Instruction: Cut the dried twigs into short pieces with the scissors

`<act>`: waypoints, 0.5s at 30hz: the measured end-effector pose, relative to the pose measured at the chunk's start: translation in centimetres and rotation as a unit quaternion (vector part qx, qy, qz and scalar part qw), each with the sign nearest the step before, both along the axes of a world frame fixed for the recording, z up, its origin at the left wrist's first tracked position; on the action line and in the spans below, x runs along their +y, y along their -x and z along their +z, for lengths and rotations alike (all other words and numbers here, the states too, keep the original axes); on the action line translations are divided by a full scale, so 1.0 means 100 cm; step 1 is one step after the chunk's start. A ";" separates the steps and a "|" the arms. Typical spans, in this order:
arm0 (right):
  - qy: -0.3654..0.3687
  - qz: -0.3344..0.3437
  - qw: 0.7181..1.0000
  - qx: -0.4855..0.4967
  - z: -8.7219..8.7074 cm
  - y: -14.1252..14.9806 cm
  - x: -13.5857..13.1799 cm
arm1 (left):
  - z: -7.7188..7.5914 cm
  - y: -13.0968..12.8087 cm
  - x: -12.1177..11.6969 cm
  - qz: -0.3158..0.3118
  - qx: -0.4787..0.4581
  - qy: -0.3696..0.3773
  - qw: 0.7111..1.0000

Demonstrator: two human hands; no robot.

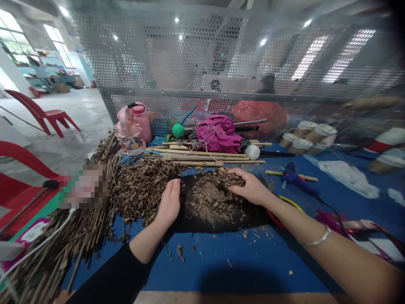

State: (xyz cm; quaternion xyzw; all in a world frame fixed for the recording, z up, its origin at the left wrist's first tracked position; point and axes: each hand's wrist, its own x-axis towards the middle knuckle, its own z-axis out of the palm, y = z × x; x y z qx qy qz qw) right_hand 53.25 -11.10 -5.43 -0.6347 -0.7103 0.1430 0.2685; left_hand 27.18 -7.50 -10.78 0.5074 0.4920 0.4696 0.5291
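Observation:
A black cloth (202,226) lies on the blue tabletop, with a heap of pale brown plant fragments (210,198) spread over it. My left hand (171,202) stands on edge at the cloth's left side, fingers stretched out and side by side, holding nothing. Left of it, touching or nearly so, is a larger pile of dry, curled leaves (136,185). My right hand (249,185) is over the right end of the heap, thumb and fingers apart and slightly curved. Some dark fragments lie under its fingertips; I see none gripped.
Bundled dry stalks (85,228) cover the left edge. Bamboo sticks (196,158), a magenta cloth (218,133), green yarn (178,130) and a pink bottle (144,122) line the back before a perforated metal screen (190,55). A blue glue gun (295,179) and paper cups (321,133) are right.

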 end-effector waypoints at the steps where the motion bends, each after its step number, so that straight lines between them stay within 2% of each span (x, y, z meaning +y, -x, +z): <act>1: -0.002 -0.004 1.000 -0.001 -0.001 -0.004 -0.005 | 0.000 0.000 0.000 -0.006 0.004 -0.003 1.000; 5: -0.021 0.008 1.000 -0.012 -0.007 -0.008 -0.019 | 0.000 0.000 -0.002 -0.024 0.026 -0.015 0.999; 9: -0.034 -0.010 0.999 -0.022 -0.019 0.003 -0.020 | 0.002 0.000 -0.003 -0.027 0.036 -0.014 0.999; 15: -0.069 0.019 0.984 -0.162 -0.031 0.019 -0.002 | 0.006 -0.002 -0.006 -0.029 0.050 0.005 0.998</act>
